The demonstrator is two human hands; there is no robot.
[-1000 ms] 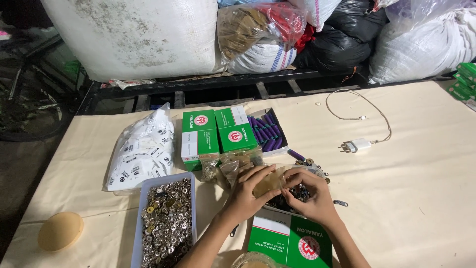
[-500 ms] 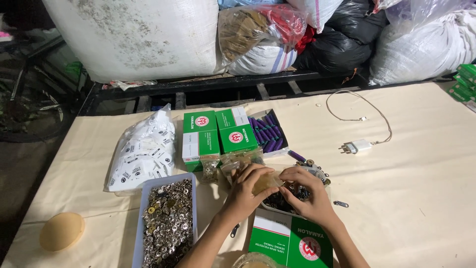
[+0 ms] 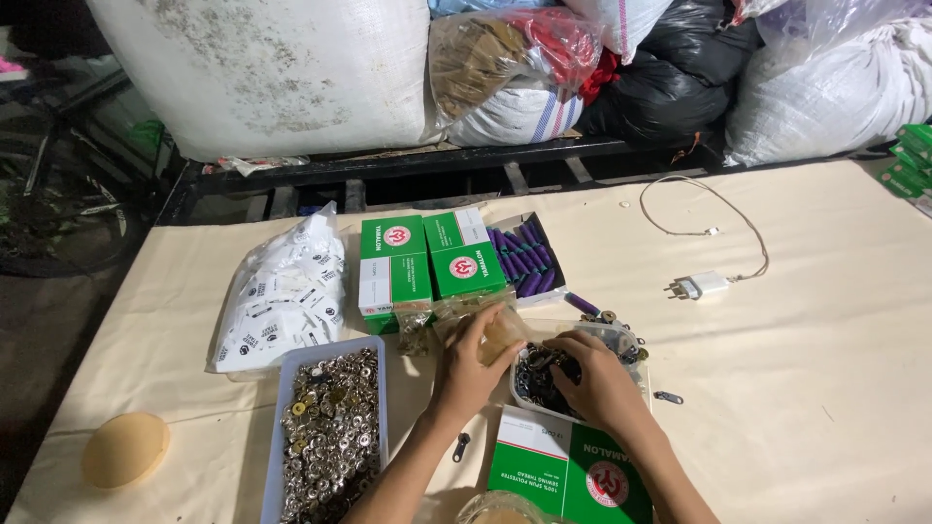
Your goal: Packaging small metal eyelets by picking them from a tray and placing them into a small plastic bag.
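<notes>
Since a second ago my hands have barely shifted. My left hand [image 3: 469, 361] is clamped on a small clear bag [image 3: 503, 332] just above the clear tub [image 3: 621, 338] of dark metal parts on the counter [image 3: 815, 388]. My right hand [image 3: 597, 380] digs into that tub, fingers curled together around parts.

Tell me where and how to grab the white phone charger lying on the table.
Grip the white charger across its two flat sides, coming straight down from above. Its blocky body lies flat on the cream table with bare cloth all around it, so fingers fit on both sides. Avoid the end where the thin cable leaves it and the pronged end; the prongs appear to point left.
</notes>
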